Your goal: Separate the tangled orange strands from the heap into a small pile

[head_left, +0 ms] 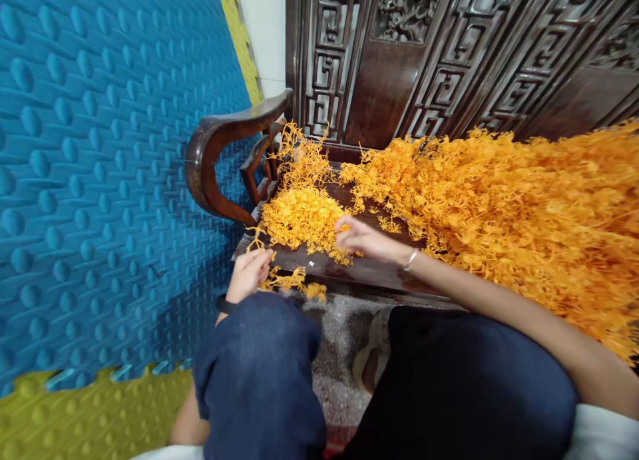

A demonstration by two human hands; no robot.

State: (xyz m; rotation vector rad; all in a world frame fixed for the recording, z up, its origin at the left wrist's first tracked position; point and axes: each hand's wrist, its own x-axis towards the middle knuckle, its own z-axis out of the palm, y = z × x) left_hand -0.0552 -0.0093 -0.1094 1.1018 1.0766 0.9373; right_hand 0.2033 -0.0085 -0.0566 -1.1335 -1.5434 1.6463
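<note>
My left hand (249, 273) is closed in a pinch on a strip of orange plastic flower pieces (292, 280), just in front of the bench edge. Some of the strip hangs to the right of the fingers, and thin branching stems stick up above them. My right hand (362, 239) reaches over the dark wooden bench seat (384, 267) to the right edge of a small pile of orange plastic flower pieces (302, 217). Its fingers are bent and apart, and no held piece shows clearly between them.
Bare branched orange stems (302, 157) lie heaped behind the small pile. A large mass of orange plastic flowers (524, 194) covers the bench on the right. A curved wooden armrest (200, 160) stands at left, beside blue foam mats (100, 180). The carved backrest (384, 94) rises behind.
</note>
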